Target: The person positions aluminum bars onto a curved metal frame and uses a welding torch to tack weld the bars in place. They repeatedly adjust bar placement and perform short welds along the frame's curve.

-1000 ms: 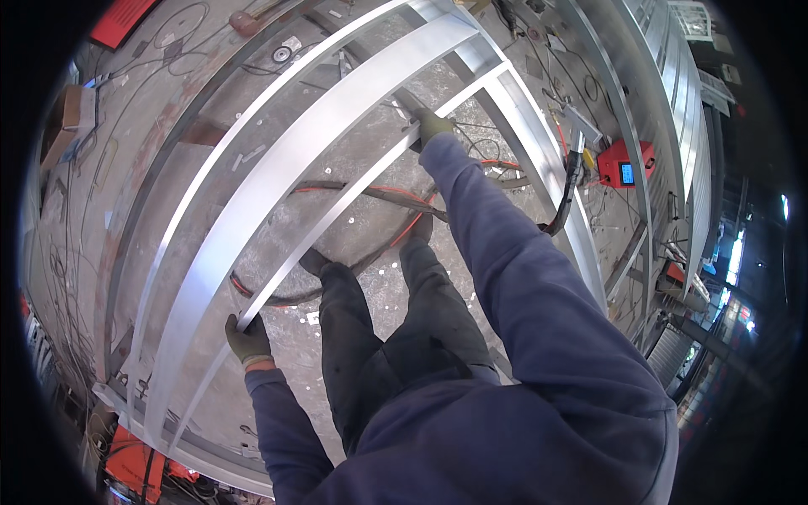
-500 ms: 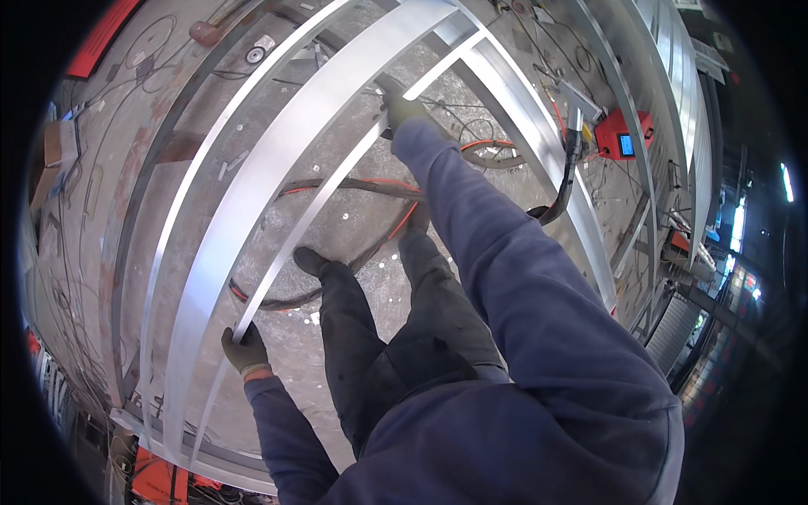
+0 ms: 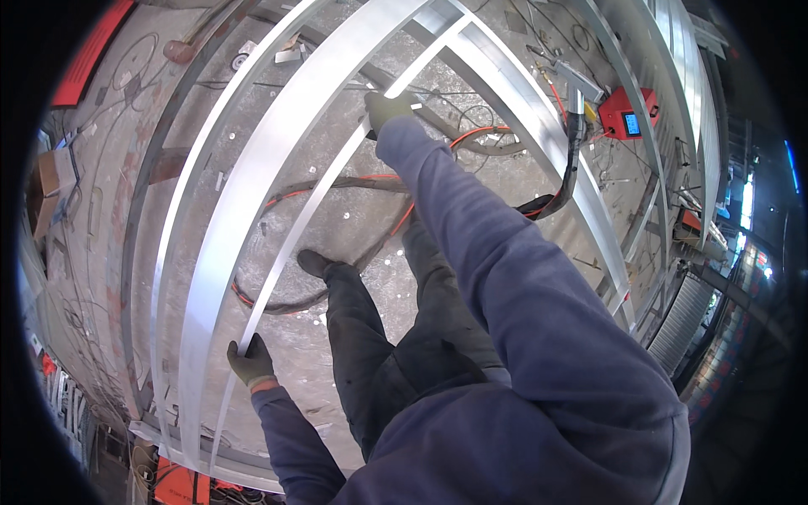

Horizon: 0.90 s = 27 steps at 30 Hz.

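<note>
A long, narrow silver metal bar [image 3: 296, 220] runs slantwise from upper right to lower left in front of me. My left hand [image 3: 251, 364], in an olive-green glove, is closed around its lower-left part. Farther away, my right hand [image 3: 390, 111], gloved alike, grips the same bar with the arm stretched out. Its far end meets a wide silver beam [image 3: 539, 126] on the right. Just left of the bar and nearly alongside it lies another broad flat beam [image 3: 240, 198]. My fingertips are partly hidden by the bar and gloves.
A gun-shaped tool [image 3: 581, 82] with a thick black cable rests at the right beam, near a red machine [image 3: 623, 114] with a small screen. Dark and orange hoses [image 3: 370, 182] loop across the floor around my feet. A cardboard box [image 3: 52, 189] stands far left.
The view has shifted slightly. Both hands keep their grip on the bar, and my right hand appears a little farther left. The bar shows no clear movement against the beams.
</note>
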{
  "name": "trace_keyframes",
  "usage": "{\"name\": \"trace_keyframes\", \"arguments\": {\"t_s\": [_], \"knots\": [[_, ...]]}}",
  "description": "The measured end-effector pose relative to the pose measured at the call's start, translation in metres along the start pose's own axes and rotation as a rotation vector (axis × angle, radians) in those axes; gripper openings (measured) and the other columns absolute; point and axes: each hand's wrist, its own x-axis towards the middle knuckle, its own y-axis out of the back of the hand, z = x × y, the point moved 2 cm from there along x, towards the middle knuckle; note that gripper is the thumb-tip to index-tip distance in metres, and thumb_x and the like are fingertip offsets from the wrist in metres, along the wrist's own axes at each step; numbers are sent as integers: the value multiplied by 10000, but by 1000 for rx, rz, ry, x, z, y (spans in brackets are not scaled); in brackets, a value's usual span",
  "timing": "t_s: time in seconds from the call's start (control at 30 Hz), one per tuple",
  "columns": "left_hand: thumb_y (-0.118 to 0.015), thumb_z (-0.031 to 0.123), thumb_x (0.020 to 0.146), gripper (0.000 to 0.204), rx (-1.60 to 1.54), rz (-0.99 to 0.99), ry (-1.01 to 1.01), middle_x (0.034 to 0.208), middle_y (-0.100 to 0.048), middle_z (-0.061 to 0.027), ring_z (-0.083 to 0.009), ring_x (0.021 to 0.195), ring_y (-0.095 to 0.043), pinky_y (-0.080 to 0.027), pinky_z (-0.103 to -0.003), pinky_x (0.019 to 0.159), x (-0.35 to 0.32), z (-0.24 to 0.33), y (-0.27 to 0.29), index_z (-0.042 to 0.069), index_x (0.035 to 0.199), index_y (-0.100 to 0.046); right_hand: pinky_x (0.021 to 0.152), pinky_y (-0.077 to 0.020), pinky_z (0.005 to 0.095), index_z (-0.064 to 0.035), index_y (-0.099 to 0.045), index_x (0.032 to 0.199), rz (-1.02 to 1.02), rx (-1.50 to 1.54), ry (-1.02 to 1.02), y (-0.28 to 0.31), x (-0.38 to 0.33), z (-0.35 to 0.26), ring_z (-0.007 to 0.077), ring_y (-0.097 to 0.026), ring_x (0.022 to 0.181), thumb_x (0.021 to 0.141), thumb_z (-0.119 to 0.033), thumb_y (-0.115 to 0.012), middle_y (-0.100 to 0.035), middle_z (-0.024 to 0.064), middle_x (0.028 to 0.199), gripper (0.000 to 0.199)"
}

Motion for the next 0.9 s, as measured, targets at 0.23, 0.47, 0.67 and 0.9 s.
{"name": "trace_keyframes", "arguments": {"t_s": [0.23, 0.47, 0.67, 0.9], "knots": [[-658, 597, 1073, 604, 421, -41, 138, 997, -666, -113, -286, 953, -659, -550, -464, 821, -102, -15, -32, -5, 1121, -673, 912, -615, 418, 106, -650, 1276, 35, -132, 53, 9, 6, 3, 337, -787, 999, 925, -337, -694, -764, 299, 1145, 566], [-835, 226, 997, 460, 1248, -631, -1107, 1168, -752, -171, -323, 1086, -729, -583, -444, 956, -255, -92, -244, -48, 1341, -699, 1091, -575, 462, 116, -452, 1508, -29, -82, 74, 18, -26, -16, 476, -745, 1194, 923, -324, -706, -700, 381, 1329, 775], [-803, 432, 997, 605, 1649, -799, -1487, 1178, -787, -224, -342, 1080, -769, -595, -442, 917, -222, -139, -401, -21, 1387, -707, 1159, -525, 455, 124, -404, 1576, -121, -122, 67, 19, -39, -25, 459, -690, 1314, 933, -539, -742, -669, 360, 1423, 984], [-762, 486, 1005, 487, 1920, -716, -944, 905, -814, -149, -371, 880, -794, -593, -478, 802, -220, -146, -417, 112, 1317, -785, 1165, -506, 478, -26, -649, 1512, -128, -311, 381, 104, -9, -30, 386, -741, 1225, 957, -559, -787, -768, 201, 1324, 782]]}}
